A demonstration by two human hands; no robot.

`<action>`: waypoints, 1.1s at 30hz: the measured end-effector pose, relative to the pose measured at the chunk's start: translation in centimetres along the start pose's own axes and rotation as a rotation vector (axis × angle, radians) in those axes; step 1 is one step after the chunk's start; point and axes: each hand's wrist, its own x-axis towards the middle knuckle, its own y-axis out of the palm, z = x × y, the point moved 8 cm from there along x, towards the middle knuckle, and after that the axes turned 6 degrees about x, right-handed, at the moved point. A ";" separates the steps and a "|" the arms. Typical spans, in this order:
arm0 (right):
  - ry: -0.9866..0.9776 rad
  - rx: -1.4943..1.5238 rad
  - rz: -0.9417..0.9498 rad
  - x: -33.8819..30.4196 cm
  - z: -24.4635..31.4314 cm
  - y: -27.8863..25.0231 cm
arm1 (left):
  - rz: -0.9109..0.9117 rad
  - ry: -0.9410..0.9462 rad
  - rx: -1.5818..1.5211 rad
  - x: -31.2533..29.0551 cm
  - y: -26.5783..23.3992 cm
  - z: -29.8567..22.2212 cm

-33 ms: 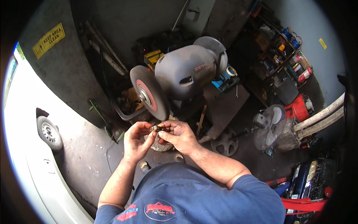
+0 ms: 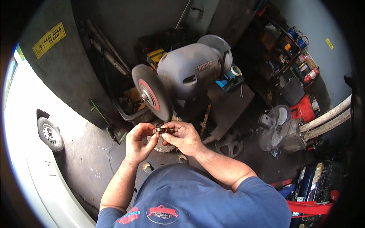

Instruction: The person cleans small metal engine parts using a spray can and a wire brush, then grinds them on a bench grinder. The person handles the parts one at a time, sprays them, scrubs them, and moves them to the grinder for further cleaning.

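Little is shifting since the earlier frame: only the small, dark, brassy-edged, apparently ring-like metal piece (image 2: 159,130) is seeming to sit slightly more level. Taking that piece as the clock's centre, a white, smooth-panelled vehicle (image 2: 38,159) is standing towards nine o'clock, a grey, rounded, metal-bodied bench grinder (image 2: 178,68) is sitting at one, and its thick black wheel with a red centre ring (image 2: 162,99) is standing close at twelve. At four o'clock the bare right hand (image 2: 185,137) is closing thumb and fingers on one end of the piece; at eight the bare left hand (image 2: 141,142) is pinching the other end, so it is resting between both sets of fingertips. It is looking light, stiff and hardly fragile, perhaps slippery if oily, so opposed pinching at three and nine on its outer edge is seeming surest.
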 end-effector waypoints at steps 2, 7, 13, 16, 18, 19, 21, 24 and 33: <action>-0.013 -0.153 0.010 -0.6 0.4 -0.1 | 0.056 0.078 0.138 0.1 0.1 -0.5; -0.097 -0.183 0.020 -0.4 1.8 0.0 | 0.095 0.187 0.340 1.0 0.5 -1.4; -0.094 0.101 0.002 0.3 1.8 -0.2 | -0.048 0.093 0.055 0.9 0.4 -1.0; -0.035 0.057 -0.005 0.6 1.2 -0.5 | -0.060 -0.012 0.043 1.0 0.4 -0.6; -0.006 0.099 -0.033 1.0 0.8 -0.8 | -0.082 -0.106 -0.072 1.1 0.5 -0.2; 0.030 0.151 -0.047 1.2 0.4 -0.9 | -0.093 -0.156 -0.130 1.1 0.6 0.0; 0.019 0.184 -0.065 1.5 0.2 -0.9 | -0.099 -0.211 -0.140 1.5 0.6 0.0; 0.031 0.196 -0.094 1.6 0.0 -1.0 | -0.097 -0.245 -0.136 2.0 0.7 -0.1; -0.004 0.125 -0.113 1.6 1.0 -0.2 | -0.129 -0.248 -0.170 2.0 0.7 0.0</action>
